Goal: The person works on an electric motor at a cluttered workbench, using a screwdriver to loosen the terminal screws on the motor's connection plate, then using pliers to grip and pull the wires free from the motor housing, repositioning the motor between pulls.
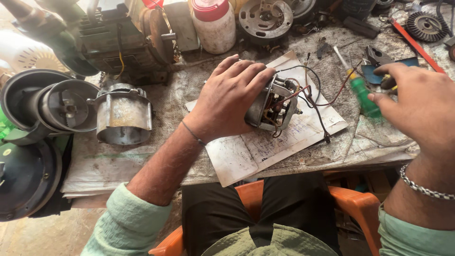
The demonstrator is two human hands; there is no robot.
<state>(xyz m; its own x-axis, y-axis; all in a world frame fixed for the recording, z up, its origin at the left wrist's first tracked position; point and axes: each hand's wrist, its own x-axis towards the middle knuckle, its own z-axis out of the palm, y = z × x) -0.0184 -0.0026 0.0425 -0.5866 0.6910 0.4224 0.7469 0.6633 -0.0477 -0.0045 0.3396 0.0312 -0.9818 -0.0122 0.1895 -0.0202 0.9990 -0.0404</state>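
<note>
The small electric motor (271, 105) lies on its side on a stained paper sheet (265, 147) at the bench's middle, grey-cased, red and black wires spilling from its open end. Keep your left hand (227, 99) clamped flat over the casing so it can't roll. Your right hand (419, 106), fingers loosely curled, only touches the green-handled screwdriver (362, 92); grip it fully before lifting.

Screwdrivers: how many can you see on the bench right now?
1. A green-handled screwdriver lies right of the small motor, at the right hand's fingertips. More tools may be hidden under that hand or in the clutter behind.
</note>
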